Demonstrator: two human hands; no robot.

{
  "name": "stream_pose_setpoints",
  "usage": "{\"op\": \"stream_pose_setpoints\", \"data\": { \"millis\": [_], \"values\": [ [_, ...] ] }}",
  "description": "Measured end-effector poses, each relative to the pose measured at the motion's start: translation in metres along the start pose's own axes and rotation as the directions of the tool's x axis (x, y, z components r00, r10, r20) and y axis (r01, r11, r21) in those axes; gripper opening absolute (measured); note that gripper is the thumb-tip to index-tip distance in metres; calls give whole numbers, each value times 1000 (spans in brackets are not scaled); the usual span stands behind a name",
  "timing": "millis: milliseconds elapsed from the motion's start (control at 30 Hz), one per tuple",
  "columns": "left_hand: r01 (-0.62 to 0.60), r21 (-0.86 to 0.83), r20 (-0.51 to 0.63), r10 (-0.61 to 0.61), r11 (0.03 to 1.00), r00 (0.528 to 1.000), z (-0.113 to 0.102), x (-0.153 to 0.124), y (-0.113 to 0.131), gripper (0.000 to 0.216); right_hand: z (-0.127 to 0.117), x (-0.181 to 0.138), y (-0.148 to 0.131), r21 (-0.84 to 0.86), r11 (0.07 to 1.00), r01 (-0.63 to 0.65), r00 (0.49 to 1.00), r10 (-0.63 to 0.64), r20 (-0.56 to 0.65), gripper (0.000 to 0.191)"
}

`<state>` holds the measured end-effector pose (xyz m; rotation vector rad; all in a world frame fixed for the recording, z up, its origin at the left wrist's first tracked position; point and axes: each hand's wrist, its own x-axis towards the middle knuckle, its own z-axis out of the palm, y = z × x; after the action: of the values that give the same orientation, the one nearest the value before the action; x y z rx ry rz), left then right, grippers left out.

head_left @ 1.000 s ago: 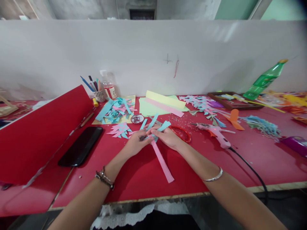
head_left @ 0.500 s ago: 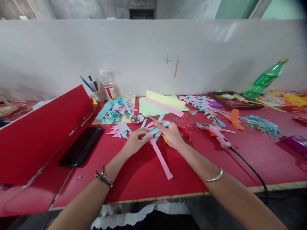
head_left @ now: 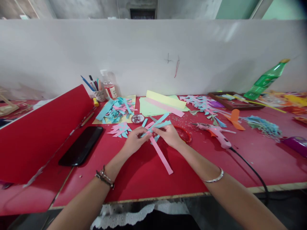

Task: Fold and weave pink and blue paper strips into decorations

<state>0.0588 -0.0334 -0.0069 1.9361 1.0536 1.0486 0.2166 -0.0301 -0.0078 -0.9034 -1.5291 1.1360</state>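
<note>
Over the red tabletop my two hands hold crossed paper strips between them. My left hand point(head_left: 134, 139) is closed, pinching the strips where they cross. A pink paper strip point(head_left: 161, 155) hangs from there down to the right. My right hand point(head_left: 169, 135) is closed on the blue paper strips point(head_left: 160, 121), which stick out above its fingers; the fingertips partly hide the crossing. Just behind the right hand lie scissors with red-orange handles point(head_left: 188, 136), partly covered. Left of my hands is a small pile of pink and blue folded paper pieces point(head_left: 120, 129).
A pink glue gun point(head_left: 217, 131) with a black cable lies to the right. A black phone point(head_left: 81, 146) and a red board point(head_left: 43, 134) are at left. Behind are blue paper scraps point(head_left: 115, 110), yellow paper point(head_left: 165, 99), a round dish point(head_left: 137, 118) and a green bottle point(head_left: 266, 80).
My right hand's fingers have shifted slightly down along the blue strips, and the strips' upper ends now spread differently. The pink strip's lower end has risen a little.
</note>
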Motion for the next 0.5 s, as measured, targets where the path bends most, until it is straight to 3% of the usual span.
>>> {"op": "stream_pose_setpoints", "data": {
  "millis": [200,500],
  "values": [
    [-11,38,-18,12,999,1000,1,0,-4,27,-2,1,5,-107,994,-2,991,-12,-131,28],
    [6,-44,-28,-8,999,1000,0,0,2,24,2,1,5,-57,998,2,996,-7,-88,29]
  ]
}}
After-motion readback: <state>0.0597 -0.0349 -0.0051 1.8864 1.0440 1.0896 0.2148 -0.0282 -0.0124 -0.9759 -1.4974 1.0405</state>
